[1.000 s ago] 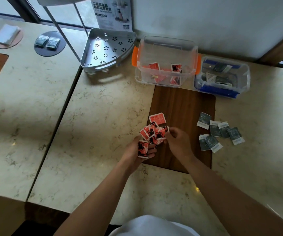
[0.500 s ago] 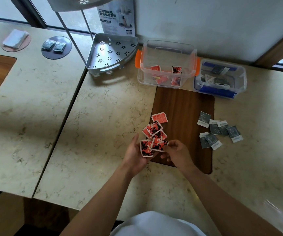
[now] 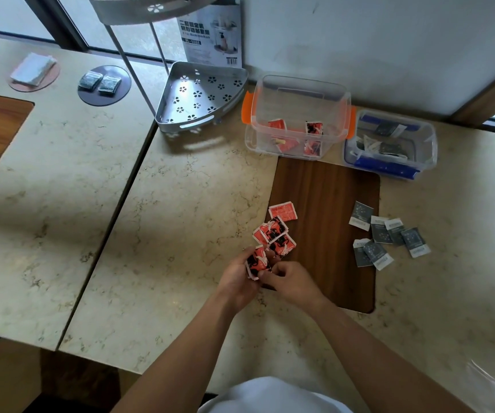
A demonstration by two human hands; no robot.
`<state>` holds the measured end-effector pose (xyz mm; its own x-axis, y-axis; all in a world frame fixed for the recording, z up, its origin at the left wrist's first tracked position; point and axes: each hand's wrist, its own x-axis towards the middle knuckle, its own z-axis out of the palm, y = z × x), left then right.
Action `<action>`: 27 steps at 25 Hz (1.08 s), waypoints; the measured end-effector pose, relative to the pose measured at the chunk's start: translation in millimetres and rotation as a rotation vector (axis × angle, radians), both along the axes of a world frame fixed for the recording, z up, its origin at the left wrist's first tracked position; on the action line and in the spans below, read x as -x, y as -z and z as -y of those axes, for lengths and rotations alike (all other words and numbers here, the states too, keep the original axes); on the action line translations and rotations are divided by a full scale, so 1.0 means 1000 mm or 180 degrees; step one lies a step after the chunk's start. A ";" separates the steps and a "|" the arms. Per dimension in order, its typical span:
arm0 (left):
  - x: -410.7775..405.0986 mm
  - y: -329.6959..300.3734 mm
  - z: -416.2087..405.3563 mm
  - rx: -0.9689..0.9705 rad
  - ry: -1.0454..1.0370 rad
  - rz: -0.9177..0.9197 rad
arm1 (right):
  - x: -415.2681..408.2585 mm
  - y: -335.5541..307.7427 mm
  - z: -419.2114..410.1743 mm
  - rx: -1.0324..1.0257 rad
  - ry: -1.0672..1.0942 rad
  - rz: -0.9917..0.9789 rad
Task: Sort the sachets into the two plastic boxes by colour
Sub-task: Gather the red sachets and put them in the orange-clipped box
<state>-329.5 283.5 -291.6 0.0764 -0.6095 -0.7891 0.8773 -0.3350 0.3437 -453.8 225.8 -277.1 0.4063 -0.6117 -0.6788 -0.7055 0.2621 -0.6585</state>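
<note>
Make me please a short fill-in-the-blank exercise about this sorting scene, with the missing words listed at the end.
1. The box with orange clips holds ____ sachets.
2. The loose grey sachets lie to the ____ of the wooden inlay.
3. The left hand holds a ____ sachet.
4. The grey sachets already sorted lie in the box with ____ clips.

Missing words: red; right; red; blue

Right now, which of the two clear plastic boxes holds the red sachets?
The clear plastic box with orange latches, left of the blue-latched box; red sachets lie inside it, while the other holds grey ones.
</note>
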 end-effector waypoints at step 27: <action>-0.019 0.000 0.013 0.0110 0.0315 0.0207 | -0.012 0.001 0.049 -0.0448 0.2049 0.1024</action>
<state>-310.0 270.9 -291.4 0.0649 -0.6434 -0.7627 0.8159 -0.4058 0.4118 -442.2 176.5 -277.7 0.1883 -0.7123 -0.6762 -0.1605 0.6569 -0.7367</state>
